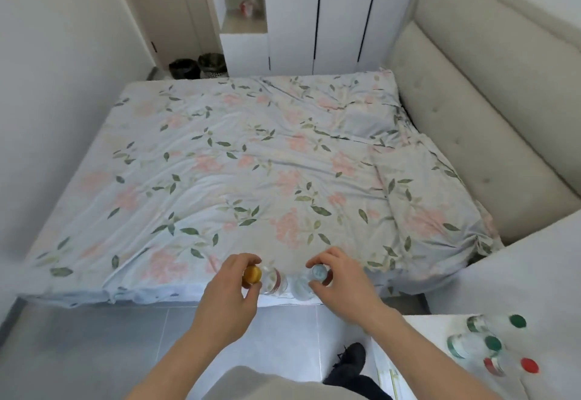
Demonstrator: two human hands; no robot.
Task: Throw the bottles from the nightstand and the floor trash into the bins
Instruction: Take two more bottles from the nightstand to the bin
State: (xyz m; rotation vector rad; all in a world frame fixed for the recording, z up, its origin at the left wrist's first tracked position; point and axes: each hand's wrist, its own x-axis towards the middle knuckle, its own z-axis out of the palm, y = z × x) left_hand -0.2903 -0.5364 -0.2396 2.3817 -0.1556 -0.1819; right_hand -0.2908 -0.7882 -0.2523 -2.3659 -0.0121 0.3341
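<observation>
Bottles: yellow-capped bottle (265,278) gripped by left hand (231,289), clear-capped bottle (309,281) by right hand (341,280); three bottles (490,344) remain on nightstand (424,336); bins (198,66) far.

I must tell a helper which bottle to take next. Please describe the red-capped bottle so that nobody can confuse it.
Look at the white nightstand in the lower right corner, beside the bed. Three clear bottles stand on it; the red-capped bottle is the nearest to the viewer. The other two have green caps.
</observation>
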